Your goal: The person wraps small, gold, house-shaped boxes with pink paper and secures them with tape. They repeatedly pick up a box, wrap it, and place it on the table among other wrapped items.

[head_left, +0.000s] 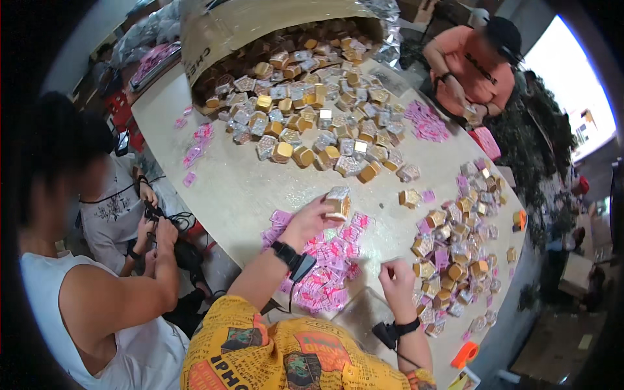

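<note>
My left hand (308,221) is closed around a small gold box in clear wrap (338,203), raised a little over the table. Below that hand and wrist spreads a heap of pink printed packets (324,260). To the right, my right hand (398,281) has its fingers curled together in a pinch; whatever is in them, if anything, is too small to make out. Beside it lies a pile of gold boxes mixed with pink packets (455,253). Black bands with small devices sit on both wrists.
Wrapped gold boxes (305,123) spill from a large carton (195,65) lying on the table's far side. Orange tape rolls (465,355) rest at the right edge. A person in an orange shirt (478,65) works at far right; others (97,286) sit at left.
</note>
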A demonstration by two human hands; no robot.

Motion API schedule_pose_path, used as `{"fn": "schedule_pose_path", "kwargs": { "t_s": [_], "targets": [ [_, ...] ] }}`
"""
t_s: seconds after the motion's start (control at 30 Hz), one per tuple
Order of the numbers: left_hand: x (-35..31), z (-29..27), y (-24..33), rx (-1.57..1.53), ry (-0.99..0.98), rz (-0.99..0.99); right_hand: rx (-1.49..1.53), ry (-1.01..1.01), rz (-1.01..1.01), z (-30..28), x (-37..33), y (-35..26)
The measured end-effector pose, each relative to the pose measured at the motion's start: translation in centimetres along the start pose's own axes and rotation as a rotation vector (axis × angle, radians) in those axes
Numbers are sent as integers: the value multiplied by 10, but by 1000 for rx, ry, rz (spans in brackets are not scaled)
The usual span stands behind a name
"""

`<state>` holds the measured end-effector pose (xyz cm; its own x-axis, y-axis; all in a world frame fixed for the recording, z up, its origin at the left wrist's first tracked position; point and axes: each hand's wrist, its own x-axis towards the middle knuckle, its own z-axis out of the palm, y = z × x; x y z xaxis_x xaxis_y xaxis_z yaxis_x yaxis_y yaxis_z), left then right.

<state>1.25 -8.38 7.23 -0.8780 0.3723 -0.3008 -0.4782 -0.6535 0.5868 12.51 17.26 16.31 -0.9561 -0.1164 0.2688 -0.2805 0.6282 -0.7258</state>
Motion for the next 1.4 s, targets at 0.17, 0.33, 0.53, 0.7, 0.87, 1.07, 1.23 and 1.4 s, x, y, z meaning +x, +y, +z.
{"fn": "schedule_pose_path", "kwargs": {
  "t_s": [0.17, 0.33, 0.53, 0.7, 0.87, 1.07, 1.23, 1.4],
  "targets": [
    [-49, 41, -20, -73, -34, -89, 82, 46, -77, -8, 12, -18],
    [-78, 90, -20, 234, -176, -7, 65, 80, -178, -30, 11, -38],
    [-94, 98, -26, 559, -355, 133, -31, 57, -319, -51, -1, -46],
    [-108, 117, -29, 602, -412, 138, -106, 48, -440, -61, -12, -52],
    [-114, 118, -35, 552, -428, 114, -146, 24, -462, -67, -19, -54],
    [-119, 121, -37, 607, -428, 193, -115, -34, -448, -68, -25, -56],
    [-122, 122, -36, 639, -447, 225, -117, -55, -461, -69, -24, -58],
    [-120, 120, -32, 763, -480, 316, -126, -68, -463, -69, -23, -64]
  ]
}}
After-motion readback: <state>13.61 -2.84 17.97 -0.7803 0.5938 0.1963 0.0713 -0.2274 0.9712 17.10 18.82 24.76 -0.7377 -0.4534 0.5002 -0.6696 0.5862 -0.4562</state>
